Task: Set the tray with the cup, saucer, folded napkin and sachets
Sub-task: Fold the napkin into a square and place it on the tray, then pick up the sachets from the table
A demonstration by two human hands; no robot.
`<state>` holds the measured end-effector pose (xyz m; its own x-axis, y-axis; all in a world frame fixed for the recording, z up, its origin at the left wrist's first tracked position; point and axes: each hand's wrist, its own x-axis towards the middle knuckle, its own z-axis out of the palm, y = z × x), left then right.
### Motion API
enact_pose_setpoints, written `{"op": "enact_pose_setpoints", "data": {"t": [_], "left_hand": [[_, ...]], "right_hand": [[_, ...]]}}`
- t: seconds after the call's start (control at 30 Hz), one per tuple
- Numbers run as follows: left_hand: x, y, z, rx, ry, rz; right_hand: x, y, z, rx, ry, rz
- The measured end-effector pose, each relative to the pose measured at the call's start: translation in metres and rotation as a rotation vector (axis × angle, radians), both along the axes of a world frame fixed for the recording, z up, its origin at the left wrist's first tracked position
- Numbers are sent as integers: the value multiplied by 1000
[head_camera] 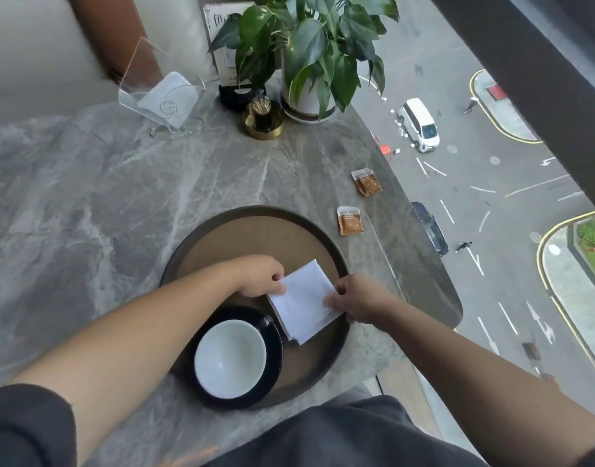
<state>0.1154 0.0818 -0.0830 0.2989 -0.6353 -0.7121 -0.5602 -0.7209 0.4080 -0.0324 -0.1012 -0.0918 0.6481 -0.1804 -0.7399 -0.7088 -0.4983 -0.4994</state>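
Both hands have a pinch grip on the folded napkin [303, 299]: the left hand [260, 276] has its upper-left edge between thumb and fingers, and the right hand [355, 299] is closed on the right edge. So the white napkin sits just right of centre in the frame, lying on the right part of the round brown tray [255, 230], with its lower corner just beside the saucer. Cup [230, 358] is white inside, empty, sitting on the black saucer [272, 358] at the lower left of the tray, handle pointing toward the napkin. Two orange sachets [350, 220] are on the grey marble counter [87, 197], off the tray to its upper right, a bit apart from each other, near the counter's edge by the window. Up top there's a potted plant [309, 55], a little gold toothpick holder [263, 120] and a clear acrylic napkin holder [161, 92] in the upper left.
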Motion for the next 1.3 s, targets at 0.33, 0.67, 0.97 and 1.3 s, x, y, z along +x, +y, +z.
{"op": "enact_pose_setpoints", "data": {"t": [0.33, 0.67, 0.97, 1.3], "left_hand": [[-10, -4, -10, 31, -130, -66], [-16, -7, -19, 30, -200, -155], [-15, -5, -25, -38, -209, -193], [3, -2, -28, -262, -513, 3]], "right_hand": [[-12, 21, -9, -540, -103, 369], [-33, 29, -16, -568, -158, 390], [-42, 32, -15, -605, -173, 372], [47, -69, -9, -545, -271, -163]]}}
